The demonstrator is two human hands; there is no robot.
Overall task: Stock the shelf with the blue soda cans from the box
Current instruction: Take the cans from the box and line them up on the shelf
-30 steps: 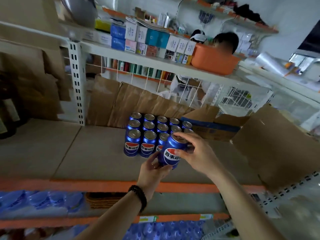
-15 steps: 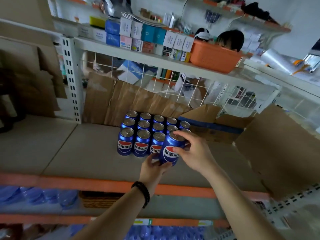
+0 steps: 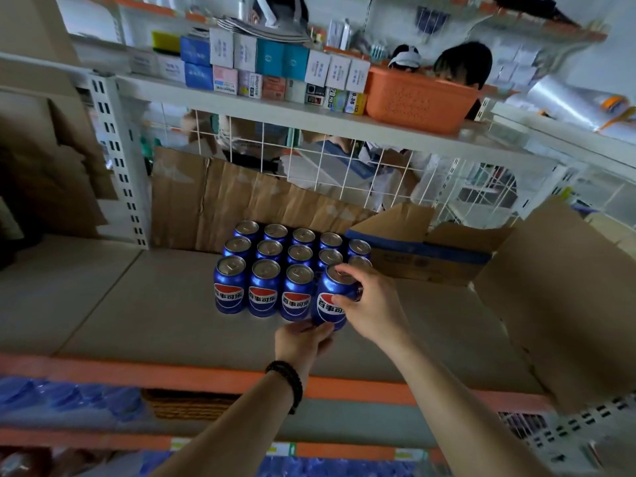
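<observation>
Standing at the right end of the front row, a blue aluminium soda can with a red, white and blue logo (image 3: pixel 331 297) is gripped by the right hand (image 3: pixel 370 306), whose fingers (image 3: pixel 346 270) curl over its silver top while the thumb presses its side by the logo. The left hand (image 3: pixel 303 339) comes up from below, its fingers curled at the can's base; how firmly they hold it cannot be told. The can leans slightly, touching the neighbouring can in the block of upright blue soda cans (image 3: pixel 275 270), which stands in close rows on the grey shelf board (image 3: pixel 120 304). A black beaded bracelet (image 3: pixel 287 382) circles the left wrist.

Just right of the block, behind the right hand, sits an open brown cardboard box with a blue stripe (image 3: pixel 426 256), its large flap (image 3: pixel 564 297) spreading toward the shelf's right end. Flattened brown cardboard (image 3: pixel 241 201) lines the back, under a white wire grid (image 3: pixel 344 166). Left of the cans the board lies bare up to the white slotted upright post (image 3: pixel 117 160), and a strip of open board runs between the front row and the orange front rail (image 3: pixel 172 373). Above, a white shelf carries small boxes (image 3: pixel 275 70) and an orange plastic basket (image 3: pixel 420 98).
</observation>
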